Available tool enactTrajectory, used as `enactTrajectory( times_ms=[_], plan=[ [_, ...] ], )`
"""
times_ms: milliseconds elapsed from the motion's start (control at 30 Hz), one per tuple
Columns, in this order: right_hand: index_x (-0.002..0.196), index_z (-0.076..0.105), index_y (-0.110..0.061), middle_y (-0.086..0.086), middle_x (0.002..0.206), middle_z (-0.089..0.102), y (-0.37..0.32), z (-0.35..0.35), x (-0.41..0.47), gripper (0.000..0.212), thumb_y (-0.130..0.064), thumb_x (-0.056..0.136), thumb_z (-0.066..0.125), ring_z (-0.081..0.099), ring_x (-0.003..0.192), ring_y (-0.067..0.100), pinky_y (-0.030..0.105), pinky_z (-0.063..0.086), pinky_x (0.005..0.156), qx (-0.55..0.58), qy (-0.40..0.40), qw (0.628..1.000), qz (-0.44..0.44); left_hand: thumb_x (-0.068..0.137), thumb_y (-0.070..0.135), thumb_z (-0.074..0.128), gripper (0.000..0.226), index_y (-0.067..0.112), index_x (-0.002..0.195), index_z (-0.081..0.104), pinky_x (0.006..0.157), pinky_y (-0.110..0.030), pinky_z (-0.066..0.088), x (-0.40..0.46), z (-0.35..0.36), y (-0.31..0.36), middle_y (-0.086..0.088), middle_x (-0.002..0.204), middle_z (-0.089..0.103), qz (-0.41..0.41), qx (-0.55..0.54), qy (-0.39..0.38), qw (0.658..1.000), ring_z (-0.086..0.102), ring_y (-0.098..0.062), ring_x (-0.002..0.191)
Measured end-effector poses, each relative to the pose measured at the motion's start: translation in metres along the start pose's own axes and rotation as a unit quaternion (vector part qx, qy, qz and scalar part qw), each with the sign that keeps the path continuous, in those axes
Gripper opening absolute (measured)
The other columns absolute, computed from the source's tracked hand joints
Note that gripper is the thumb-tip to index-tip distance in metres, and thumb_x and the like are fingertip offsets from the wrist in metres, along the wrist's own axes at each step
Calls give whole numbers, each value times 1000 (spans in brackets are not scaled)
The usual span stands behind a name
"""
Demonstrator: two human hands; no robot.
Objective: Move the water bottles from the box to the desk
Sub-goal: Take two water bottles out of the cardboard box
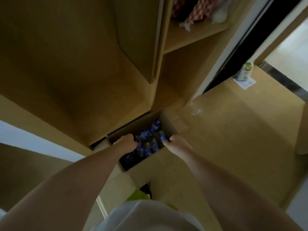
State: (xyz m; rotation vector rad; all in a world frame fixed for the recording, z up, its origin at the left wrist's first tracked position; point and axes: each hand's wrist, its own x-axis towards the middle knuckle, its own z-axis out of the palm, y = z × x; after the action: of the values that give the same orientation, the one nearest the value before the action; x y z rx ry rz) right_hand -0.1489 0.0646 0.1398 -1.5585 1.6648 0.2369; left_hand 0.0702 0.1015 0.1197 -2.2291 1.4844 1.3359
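An open cardboard box (168,122) stands on the floor at the foot of a wooden wardrobe. Several clear water bottles with blue labels (148,144) lie inside it. My left hand (127,143) reaches into the box's left side, its fingers curled down over a bottle. My right hand (176,142) is at the box's right rim and its fingers grip a blue-labelled bottle (162,138). Both forearms stretch down from the bottom of the view. The desk is not in view.
A tall wooden wardrobe (83,64) rises behind the box, with an open shelf (191,37) holding cloth at the top. Wooden floor (233,130) spreads to the right. A white and green carton (245,71) stands by the doorway at right.
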Motion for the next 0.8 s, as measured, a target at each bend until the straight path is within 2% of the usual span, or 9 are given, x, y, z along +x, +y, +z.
enactTrajectory(
  times_ms=[100,167,233,333,400,500,633,733,800],
  plan=[
    [67,31,-27,-3,64,35,-16,-13,27,39,-49,94,49,36,52,15,31,31,51,-32,-23,999,-13,98,26,42,27,3,104,54,59,-30,35,13,-12,-1,-2,70,44,-16,-40,1,999,44,-17,60],
    [69,38,-24,-2,63,37,-28,-19,45,36,-47,94,50,38,53,16,31,32,53,-33,-37,998,-31,98,25,42,32,-2,107,55,55,-27,33,18,-16,-2,-2,69,43,-29,-63,14,997,43,-15,58],
    [69,43,-20,-1,59,38,-39,-20,62,35,-44,94,50,38,49,17,31,32,55,-43,-58,996,-55,97,25,42,26,3,100,56,58,-27,36,21,-18,-5,-2,74,47,-54,-76,32,995,47,-17,65],
    [66,39,-21,-2,55,33,-47,-16,88,38,-40,96,49,32,45,16,31,29,52,-78,-83,990,-83,98,22,43,24,7,81,50,66,-29,38,31,-12,-13,-6,80,49,-100,-123,38,987,49,-21,76],
    [64,36,-20,-2,54,31,-49,-13,110,39,-36,97,49,30,43,16,29,29,50,-100,-101,986,-92,98,19,44,29,13,69,43,61,-27,38,40,-8,-18,-7,77,49,-132,-155,51,978,49,-19,70],
    [62,37,-18,0,53,32,-44,-13,146,41,-32,100,46,31,43,17,31,32,54,-142,-119,978,-92,97,15,45,32,11,65,42,50,-24,31,53,-4,-22,-5,67,43,-182,-220,73,956,42,-14,59],
    [61,35,-18,1,54,30,-27,-17,197,41,-28,99,47,28,44,17,30,29,54,-171,-146,970,-91,98,16,46,23,3,80,51,57,-28,36,77,10,-12,-9,72,45,-219,-269,88,934,46,-20,67],
    [62,35,-18,1,56,30,-14,-14,236,39,-25,98,48,29,45,17,30,28,54,-183,-169,962,-113,99,17,44,29,-6,97,60,74,-38,42,104,27,7,-28,91,54,-223,-274,80,932,55,-34,88],
    [62,34,-19,1,57,29,-6,-8,261,39,-24,97,49,29,46,17,29,28,53,-193,-182,955,-130,98,19,45,28,-3,98,62,78,-36,44,126,43,18,-25,101,59,-218,-276,84,932,57,-33,93]
  ],
)
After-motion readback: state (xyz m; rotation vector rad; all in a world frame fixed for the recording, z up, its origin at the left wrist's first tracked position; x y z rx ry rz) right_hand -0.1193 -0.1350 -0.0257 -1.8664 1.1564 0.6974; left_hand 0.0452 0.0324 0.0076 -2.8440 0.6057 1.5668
